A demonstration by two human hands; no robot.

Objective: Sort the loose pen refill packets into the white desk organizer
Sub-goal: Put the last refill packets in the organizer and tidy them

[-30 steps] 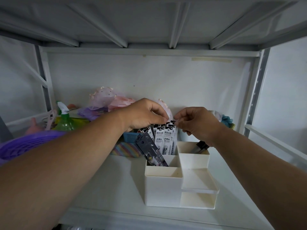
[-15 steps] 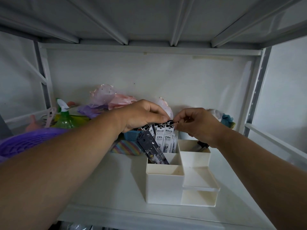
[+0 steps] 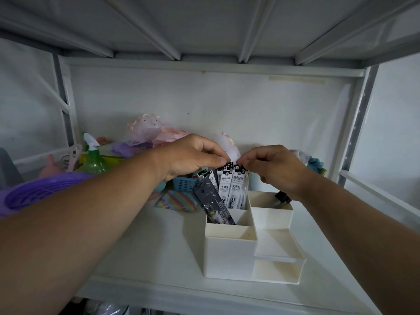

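A white desk organizer (image 3: 229, 255) stands on the shelf, with tall compartments at the back and low trays at its right front. Several white pen refill packets (image 3: 231, 187) stand upright in its back left compartment. A dark packet (image 3: 213, 203) leans against them to the left. My left hand (image 3: 191, 158) and my right hand (image 3: 272, 164) meet above the packets. Each pinches the black top edges of the white packets with fingertips and thumb. A dark object (image 3: 280, 197) pokes out of the back right compartment, partly hidden by my right wrist.
The white shelf (image 3: 136, 246) holds a blue mesh basket (image 3: 183, 184), a rainbow striped pouch (image 3: 176, 201), a green spray bottle (image 3: 93, 159), a purple basket (image 3: 38, 192) and pink and purple fabric at the back. A shelf board hangs close overhead.
Both hands have stayed pinched on the packet tops. The packets sit slightly lower and straighter in the compartment.
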